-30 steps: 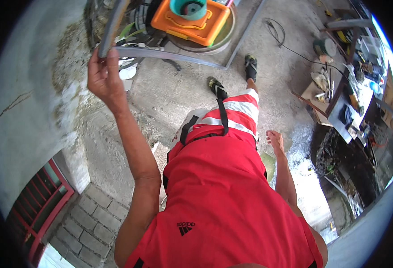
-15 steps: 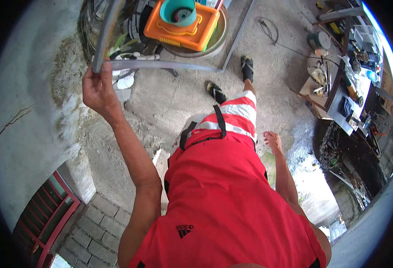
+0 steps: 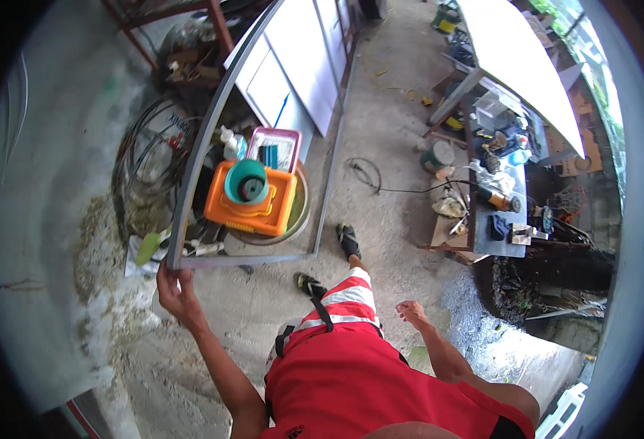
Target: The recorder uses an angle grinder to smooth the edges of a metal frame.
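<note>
My left hand grips the near left corner of a large rectangular grey metal frame. Its thumb and fingers press on the bar at the corner, with the fingertips partly hidden. From there one long side runs far ahead and curves in the view. The frame's short near bar reaches right to another corner. Beyond the bar, seen through the frame, an orange plastic case carries a green bowl with a dark round thing inside. Low at my right side hangs my right hand, fingers loosely apart and holding nothing.
Coiled hoses or cables lie by the left wall. White panels lean at the back. On the right stands a workbench with an angle grinder and clutter. A looped black cord crosses the floor, which looks wet near the bench.
The view has tilted up, bringing the frame's far part, the panels and the whole bench into sight. My left hand stays on the frame's corner; my right hand still hangs free.
</note>
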Action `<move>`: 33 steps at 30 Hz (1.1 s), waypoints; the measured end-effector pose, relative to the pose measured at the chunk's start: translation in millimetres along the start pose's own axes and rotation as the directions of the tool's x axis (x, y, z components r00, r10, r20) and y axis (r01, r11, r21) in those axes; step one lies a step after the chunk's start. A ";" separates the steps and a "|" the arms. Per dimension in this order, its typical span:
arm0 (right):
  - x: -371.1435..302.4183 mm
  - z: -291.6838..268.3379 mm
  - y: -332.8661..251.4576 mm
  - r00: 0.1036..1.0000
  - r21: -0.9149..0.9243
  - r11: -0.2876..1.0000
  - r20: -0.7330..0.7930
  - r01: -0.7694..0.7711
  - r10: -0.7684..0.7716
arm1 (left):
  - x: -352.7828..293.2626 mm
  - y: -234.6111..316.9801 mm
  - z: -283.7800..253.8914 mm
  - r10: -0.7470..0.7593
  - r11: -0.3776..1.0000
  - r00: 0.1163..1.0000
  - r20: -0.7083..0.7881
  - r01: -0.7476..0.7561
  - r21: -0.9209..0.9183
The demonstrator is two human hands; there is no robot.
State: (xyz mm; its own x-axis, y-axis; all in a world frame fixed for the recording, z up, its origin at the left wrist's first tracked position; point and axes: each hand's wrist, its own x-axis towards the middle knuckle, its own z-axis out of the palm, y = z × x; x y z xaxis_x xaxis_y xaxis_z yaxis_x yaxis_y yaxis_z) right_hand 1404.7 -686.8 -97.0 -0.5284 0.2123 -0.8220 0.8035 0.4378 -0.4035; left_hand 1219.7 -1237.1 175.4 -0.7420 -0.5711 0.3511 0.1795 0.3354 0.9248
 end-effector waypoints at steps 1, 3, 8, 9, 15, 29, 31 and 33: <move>-0.2 -3.9 -5.8 1.000 0.016 1.000 -0.008 0.008 -0.008 | -8.7 -5.3 -3.3 -0.002 1.000 1.000 -0.001 0.002 -0.022; -2.4 -12.1 -16.9 0.999 0.031 0.999 -0.018 0.036 -0.036 | -22.4 -19.3 -14.4 -0.062 0.997 0.998 0.028 0.060 0.046; -2.5 -21.2 -53.8 0.987 0.047 0.988 -0.067 0.147 -0.143 | -86.2 -57.2 -28.9 -0.607 0.775 0.789 0.094 0.561 0.293; -1.4 -21.8 -62.2 0.987 0.008 0.988 -0.053 0.155 -0.154 | -99.0 -61.7 -26.8 -0.727 0.666 0.682 0.081 0.671 0.327; -0.8 -12.4 -100.5 0.942 -0.119 0.938 -0.045 0.327 -0.334 | -118.5 -65.7 -9.9 -0.574 0.799 0.747 0.336 0.600 0.031; -6.0 1.0 -33.5 0.995 -0.068 0.993 0.003 0.095 -0.095 | -105.4 -71.5 -13.0 -0.544 0.834 0.775 0.323 0.542 0.102; -6.9 1.6 -21.4 1.000 -0.046 0.999 0.008 -0.009 0.010 | -104.5 -70.8 -14.8 -0.665 0.745 0.694 0.276 0.640 0.189; -8.1 2.3 -12.3 1.000 -0.015 1.000 0.016 0.018 -0.018 | -102.9 -70.1 -15.9 -0.647 0.761 0.710 0.280 0.627 0.169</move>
State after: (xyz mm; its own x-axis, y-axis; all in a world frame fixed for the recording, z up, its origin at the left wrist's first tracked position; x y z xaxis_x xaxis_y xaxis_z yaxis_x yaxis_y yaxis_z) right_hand 1399.8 -696.0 -86.2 -0.5383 0.1908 -0.8209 0.7897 0.4543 -0.4123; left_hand 1293.7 -1213.7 76.8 -0.8232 -0.4127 -0.3899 -0.4375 0.0233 0.8989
